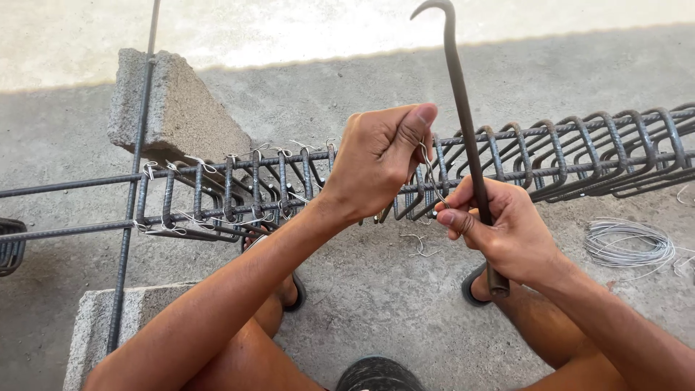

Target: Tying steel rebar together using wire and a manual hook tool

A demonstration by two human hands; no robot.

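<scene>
A long rebar cage (565,156) of dark steel stirrups on lengthwise bars runs across the view. My left hand (380,156) is closed at the cage's top bar, pinching a thin tie wire (433,177). My right hand (499,228) grips a dark steel rod with a hooked tip (457,80), held upright, while its fingertips pinch the lower end of the same wire. Several tied wire knots (279,152) show on the stirrups to the left.
A grey concrete block (174,108) props the cage at the back left, another block (94,326) lies at the lower left. A loose rebar (134,181) crosses them. A coil of thin wire (630,242) lies at right. My sandalled feet rest under the cage.
</scene>
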